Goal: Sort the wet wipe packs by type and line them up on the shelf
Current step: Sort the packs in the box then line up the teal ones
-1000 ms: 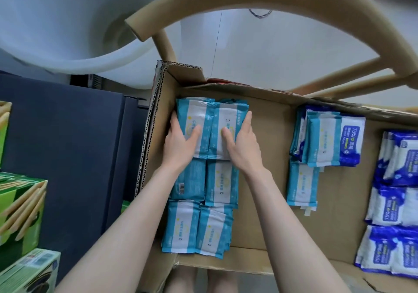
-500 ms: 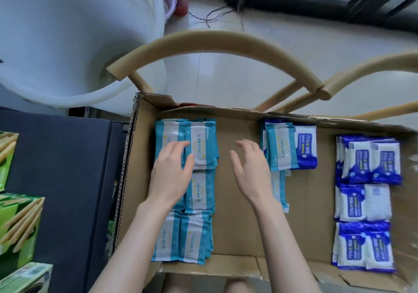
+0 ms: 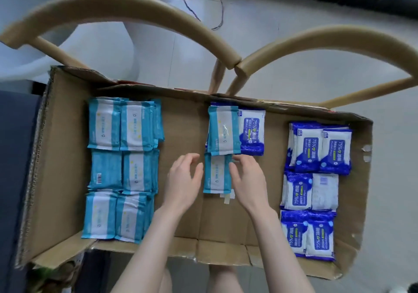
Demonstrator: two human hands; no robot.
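head view. the box [image 3: 181, 123] lay across two chairs [image 3: 126, 5]. teal rows [image 3: 122, 168] filled the box's left end and blue rows [image 3: 314, 179] its right end. against the box's far wall, mid-length, sat a mixed pile: a teal top [image 3: 222, 132] over a blue pack [image 3: 252, 132].

a loose teal pack [image 3: 217, 173] lay flat in the box's middle, its far edge touching or tucked under that pile; could not tell which. the left hand [image 3: 184, 180] sat just beside its left edge, fingers [image 3: 192, 159] loosely curved and spread, holding nothing, with a gap to the film. the right hand [image 3: 247, 179] was at its right edge, fingertips [image 3: 237, 166] on or over the rim; could not tell whether they pinched it or only touched.

risks, as judged:
- if the far edge was tucked under, lifting the pack would likely drag the teal top off and scatter the pile.
- the film looked slick, so a one-sided edge grip might let it slip back into the box.
- a tape tab [image 3: 227, 196] showed at the pack's near edge and might stick and tug it.
- the blue pack under the teal top could be carried to the box's left end by mistake.
- the box bridged the chairs, so a hard press mid-box might sag or tip it.
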